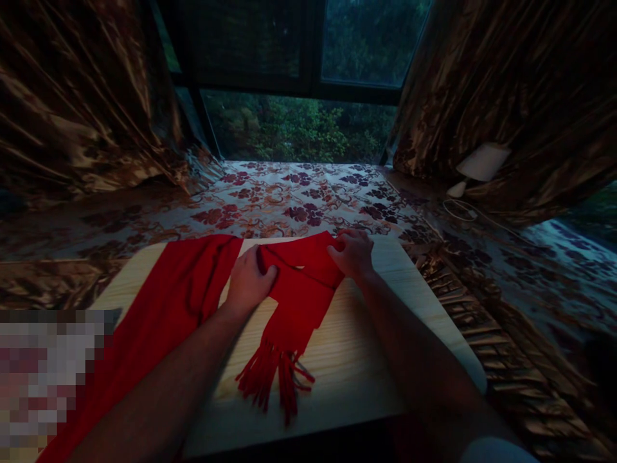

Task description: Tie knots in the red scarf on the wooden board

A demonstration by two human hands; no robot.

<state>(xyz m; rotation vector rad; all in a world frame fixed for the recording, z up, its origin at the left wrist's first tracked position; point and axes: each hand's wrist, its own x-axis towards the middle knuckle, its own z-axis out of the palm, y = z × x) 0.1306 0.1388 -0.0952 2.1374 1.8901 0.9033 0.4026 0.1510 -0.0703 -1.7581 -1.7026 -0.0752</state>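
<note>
A red scarf [178,302] with a fringed end [277,379] lies across a light wooden tabletop [366,360]. Its long part runs off toward the lower left, and a folded section sits at the far middle of the table. My left hand [248,280] is closed on the scarf at the fold, thumb pressed into the cloth. My right hand [354,252] grips the folded corner of the scarf at the far right, fingers curled over the cloth.
A floral-patterned cloth [299,199] covers the surface beyond the table. Shiny brown curtains [72,96] hang left and right of a dark window [308,77]. A white lamp [479,166] and a cord sit at the right. A blurred patch [48,379] fills the lower left.
</note>
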